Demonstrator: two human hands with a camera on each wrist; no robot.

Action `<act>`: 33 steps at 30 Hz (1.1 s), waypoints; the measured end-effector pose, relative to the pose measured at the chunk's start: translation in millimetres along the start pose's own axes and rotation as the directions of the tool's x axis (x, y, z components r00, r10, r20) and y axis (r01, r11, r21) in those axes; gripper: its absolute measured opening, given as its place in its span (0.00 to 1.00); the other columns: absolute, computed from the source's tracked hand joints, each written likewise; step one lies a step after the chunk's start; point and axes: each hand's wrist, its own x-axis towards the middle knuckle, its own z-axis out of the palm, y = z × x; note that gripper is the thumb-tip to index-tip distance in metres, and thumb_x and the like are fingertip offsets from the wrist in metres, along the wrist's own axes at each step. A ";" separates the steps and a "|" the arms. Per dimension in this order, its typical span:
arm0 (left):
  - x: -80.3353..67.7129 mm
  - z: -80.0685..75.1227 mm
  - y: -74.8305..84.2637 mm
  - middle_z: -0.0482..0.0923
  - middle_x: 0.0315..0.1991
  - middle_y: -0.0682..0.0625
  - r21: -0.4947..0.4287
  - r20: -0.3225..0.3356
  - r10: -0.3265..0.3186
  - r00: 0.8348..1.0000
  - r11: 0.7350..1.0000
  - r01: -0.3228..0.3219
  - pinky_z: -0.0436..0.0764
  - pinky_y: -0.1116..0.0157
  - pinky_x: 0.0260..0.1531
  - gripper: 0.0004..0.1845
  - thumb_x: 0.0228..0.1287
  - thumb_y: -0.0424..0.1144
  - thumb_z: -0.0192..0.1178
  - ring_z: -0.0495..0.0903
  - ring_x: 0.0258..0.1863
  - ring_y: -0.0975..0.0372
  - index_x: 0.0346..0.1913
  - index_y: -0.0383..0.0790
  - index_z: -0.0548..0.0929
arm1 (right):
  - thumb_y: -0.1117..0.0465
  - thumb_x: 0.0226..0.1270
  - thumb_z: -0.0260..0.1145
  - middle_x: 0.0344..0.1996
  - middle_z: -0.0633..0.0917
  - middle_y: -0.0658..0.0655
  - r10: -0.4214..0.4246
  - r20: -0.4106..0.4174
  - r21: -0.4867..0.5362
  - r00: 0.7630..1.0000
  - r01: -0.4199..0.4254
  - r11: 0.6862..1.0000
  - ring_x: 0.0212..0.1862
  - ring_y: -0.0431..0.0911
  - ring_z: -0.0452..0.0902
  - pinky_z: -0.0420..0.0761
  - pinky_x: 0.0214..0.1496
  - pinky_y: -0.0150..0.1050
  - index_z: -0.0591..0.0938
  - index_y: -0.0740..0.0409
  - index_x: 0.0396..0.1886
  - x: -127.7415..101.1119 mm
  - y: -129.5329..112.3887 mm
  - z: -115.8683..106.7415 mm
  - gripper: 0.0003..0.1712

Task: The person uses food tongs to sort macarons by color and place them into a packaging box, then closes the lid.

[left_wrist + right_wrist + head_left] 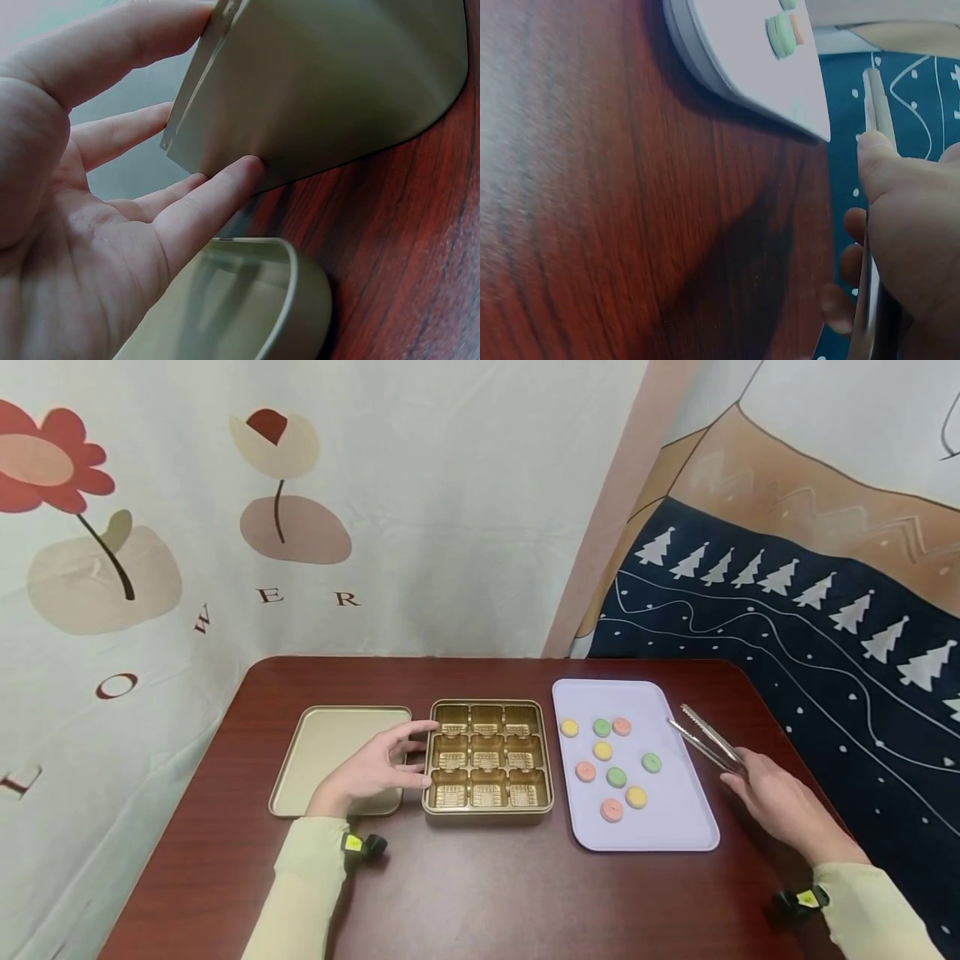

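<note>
My left hand (371, 770) rests its spread, mostly straight fingertips against the left side of a gold tin (487, 811), whose insert is divided into several square compartments. In the left wrist view, its fingers touch the tin's smooth outer wall (322, 97). Over to the right, my right hand (772, 797) grips metal tongs (712, 736), their tips apart and pointing toward the right edge of a lavender tray (675, 822). Small macarons in yellow (602, 751), green (652, 762) and pink (612, 811) lie scattered on that tray.
A shallow gold lid (330, 747) lies left of the tin, partly behind the left hand. Everything stands on a dark red wooden table (465, 893). Behind it hangs a flower-printed curtain (450, 527), with a dark blue patterned cloth (750, 627) at the right.
</note>
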 end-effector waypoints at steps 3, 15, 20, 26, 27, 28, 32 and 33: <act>-1.1 0.5 -0.2 0.63 0.76 0.32 0.002 -0.002 -0.001 1.000 1.000 0.001 0.75 0.46 0.71 0.50 0.55 0.27 0.78 0.66 0.73 0.34 0.80 0.37 0.64 | 0.60 0.73 0.70 0.46 0.82 0.70 -0.007 0.026 -0.013 1.000 0.007 1.000 0.39 0.57 0.80 0.87 0.45 0.67 0.72 0.73 0.63 -2.4 -6.3 -0.3 0.29; -1.1 0.6 -0.8 0.63 0.76 0.33 0.006 0.000 0.015 1.000 1.000 -0.015 0.75 0.47 0.72 0.50 0.55 0.28 0.78 0.65 0.74 0.35 0.79 0.36 0.64 | 0.55 0.74 0.70 0.48 0.84 0.63 -0.067 0.090 -0.051 0.994 0.072 0.996 0.42 0.52 0.83 0.90 0.44 0.61 0.75 0.65 0.64 -14.8 -14.2 3.4 0.27; -1.1 -0.3 -1.2 0.63 0.77 0.33 0.012 -0.003 0.024 1.000 1.000 -0.024 0.75 0.47 0.72 0.49 0.56 0.28 0.78 0.65 0.73 0.35 0.79 0.36 0.64 | 0.54 0.74 0.71 0.47 0.85 0.60 -0.088 0.097 -0.058 0.991 0.094 0.994 0.40 0.48 0.81 0.91 0.41 0.58 0.77 0.64 0.64 -15.0 -14.7 4.4 0.27; -1.4 -0.6 -0.4 0.63 0.76 0.31 0.011 -0.003 0.017 1.000 1.000 -0.017 0.75 0.46 0.72 0.49 0.56 0.27 0.77 0.66 0.73 0.34 0.80 0.35 0.63 | 0.54 0.73 0.71 0.47 0.85 0.60 -0.103 0.106 -0.070 0.989 0.111 0.991 0.39 0.48 0.82 0.91 0.40 0.57 0.77 0.65 0.64 -18.6 -11.6 7.0 0.27; -1.6 -0.4 -0.2 0.63 0.76 0.31 0.011 -0.004 0.013 1.000 1.000 -0.013 0.75 0.46 0.71 0.49 0.56 0.27 0.77 0.66 0.73 0.34 0.80 0.35 0.63 | 0.54 0.73 0.70 0.46 0.85 0.59 -0.102 0.109 -0.072 0.989 0.110 0.991 0.39 0.48 0.81 0.91 0.39 0.56 0.77 0.65 0.64 -19.2 -11.0 7.7 0.27; -1.7 -0.2 -0.1 0.63 0.76 0.31 0.012 -0.005 0.009 1.000 1.000 -0.009 0.75 0.46 0.71 0.49 0.57 0.27 0.77 0.66 0.73 0.34 0.80 0.36 0.63 | 0.54 0.74 0.70 0.46 0.85 0.59 -0.101 0.113 -0.075 0.988 0.110 0.991 0.39 0.47 0.81 0.91 0.39 0.56 0.77 0.65 0.64 -19.8 -10.4 8.3 0.27; -1.7 0.5 0.3 0.63 0.76 0.31 0.009 -0.005 0.003 1.000 1.000 -0.003 0.76 0.47 0.71 0.49 0.57 0.26 0.77 0.66 0.73 0.35 0.80 0.36 0.63 | 0.54 0.73 0.71 0.45 0.85 0.57 -0.097 0.126 -0.080 0.987 0.107 0.991 0.37 0.45 0.80 0.92 0.38 0.54 0.78 0.64 0.63 -21.1 -8.7 10.5 0.26; -1.6 0.6 0.3 0.63 0.76 0.31 0.008 -0.005 0.004 1.000 1.000 -0.004 0.75 0.46 0.71 0.49 0.57 0.26 0.77 0.66 0.73 0.35 0.80 0.36 0.63 | 0.54 0.73 0.71 0.45 0.85 0.57 -0.097 0.129 -0.079 0.987 0.107 0.991 0.38 0.45 0.80 0.92 0.38 0.54 0.78 0.64 0.63 -21.2 -8.4 11.2 0.27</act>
